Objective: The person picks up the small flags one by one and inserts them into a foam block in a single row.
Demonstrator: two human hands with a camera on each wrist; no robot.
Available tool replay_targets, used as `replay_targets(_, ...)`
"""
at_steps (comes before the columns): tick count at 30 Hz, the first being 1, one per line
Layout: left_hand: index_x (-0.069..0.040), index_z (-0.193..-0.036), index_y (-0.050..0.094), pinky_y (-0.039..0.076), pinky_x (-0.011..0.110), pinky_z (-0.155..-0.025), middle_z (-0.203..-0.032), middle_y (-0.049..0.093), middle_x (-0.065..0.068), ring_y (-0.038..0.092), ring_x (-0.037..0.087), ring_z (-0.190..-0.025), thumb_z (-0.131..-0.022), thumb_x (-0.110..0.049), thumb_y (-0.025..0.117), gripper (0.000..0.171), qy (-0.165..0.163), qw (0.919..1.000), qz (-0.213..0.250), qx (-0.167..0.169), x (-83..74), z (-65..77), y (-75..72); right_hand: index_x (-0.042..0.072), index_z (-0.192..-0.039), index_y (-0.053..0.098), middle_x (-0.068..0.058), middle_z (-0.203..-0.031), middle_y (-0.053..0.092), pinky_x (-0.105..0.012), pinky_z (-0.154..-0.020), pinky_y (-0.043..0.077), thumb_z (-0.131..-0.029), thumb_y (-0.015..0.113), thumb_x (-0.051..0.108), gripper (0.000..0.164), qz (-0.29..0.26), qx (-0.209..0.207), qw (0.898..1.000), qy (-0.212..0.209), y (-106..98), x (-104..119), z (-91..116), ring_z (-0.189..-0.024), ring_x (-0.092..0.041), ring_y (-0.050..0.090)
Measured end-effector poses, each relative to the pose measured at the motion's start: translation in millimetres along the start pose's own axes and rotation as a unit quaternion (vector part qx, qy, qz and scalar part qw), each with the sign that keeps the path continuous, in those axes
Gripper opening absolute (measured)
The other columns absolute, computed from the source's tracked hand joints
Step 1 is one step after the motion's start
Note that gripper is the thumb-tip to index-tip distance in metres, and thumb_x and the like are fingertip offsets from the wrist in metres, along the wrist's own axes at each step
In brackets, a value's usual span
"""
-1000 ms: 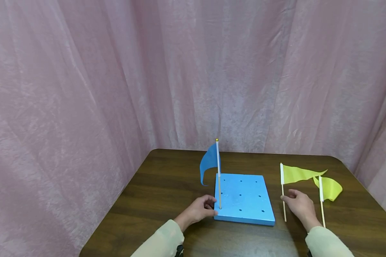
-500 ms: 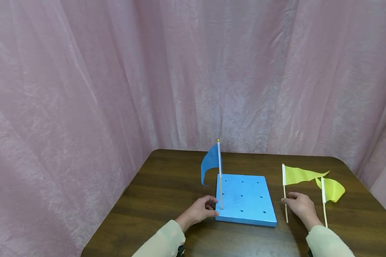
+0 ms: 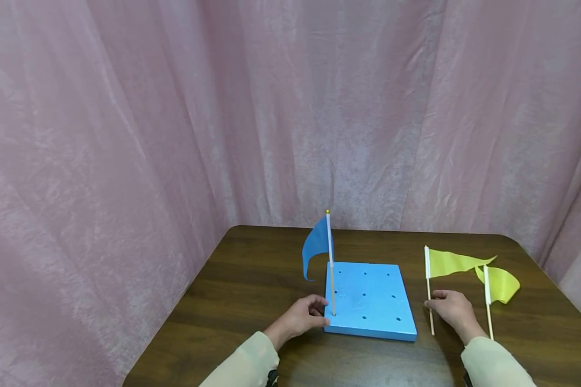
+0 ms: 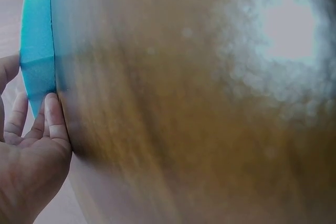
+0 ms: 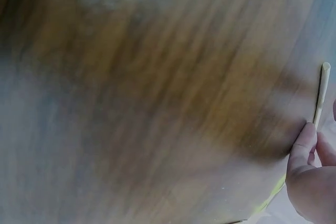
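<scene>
My left hand [image 3: 299, 317] touches the left edge of a light blue board [image 3: 377, 298] with a grid of holes, near its front corner. In the left wrist view, fairly straight fingers [image 4: 54, 115] lie against the board's side, the thumb near its top edge. A blue flag [image 3: 316, 241] with a gold tip stands upright in the front-left hole. Right of the board, my right hand [image 3: 454, 312] pinches the stick of a yellow flag [image 3: 447, 263] lying on the table. The stick's end [image 5: 324, 77] sticks out past the fingertips in the right wrist view.
A second yellow flag [image 3: 501, 285] lies farther right, its cloth meeting the first flag's tip and its stick partly behind the right wrist. Everything rests on a dark wooden table [image 3: 232, 279]. A pink curtain [image 3: 290, 118] hangs behind it.
The view has shifted slightly. Both hands, the board and the flags hold practically the same places.
</scene>
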State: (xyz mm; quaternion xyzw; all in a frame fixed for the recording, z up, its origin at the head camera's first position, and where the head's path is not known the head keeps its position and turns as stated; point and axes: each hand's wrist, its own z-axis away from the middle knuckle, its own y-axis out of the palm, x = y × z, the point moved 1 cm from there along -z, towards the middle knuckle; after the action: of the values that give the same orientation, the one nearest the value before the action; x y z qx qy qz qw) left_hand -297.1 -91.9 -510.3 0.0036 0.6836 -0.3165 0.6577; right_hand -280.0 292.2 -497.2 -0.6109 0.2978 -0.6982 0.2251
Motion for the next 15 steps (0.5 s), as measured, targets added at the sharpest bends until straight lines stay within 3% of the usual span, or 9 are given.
replay_targets(15, -0.009, -0.118, 0.062, 0.046, 0.032, -0.072, -0.102, 0.059, 0.006, 0.054, 0.019, -0.088, -0.087, -0.009, 0.077, 0.035, -0.004, 0.9999, 0.012, 0.005, 2.2, -0.9, -3.9, -0.019, -0.125, 0.052, -0.041, -0.125, 0.051, -0.063, -0.092, 0.040, -0.089, 0.067, 0.015, 0.052, 0.021, -0.009, 1.000, -0.005, 8.5, 5.0, -2.8, -0.115, -0.059, 0.044)
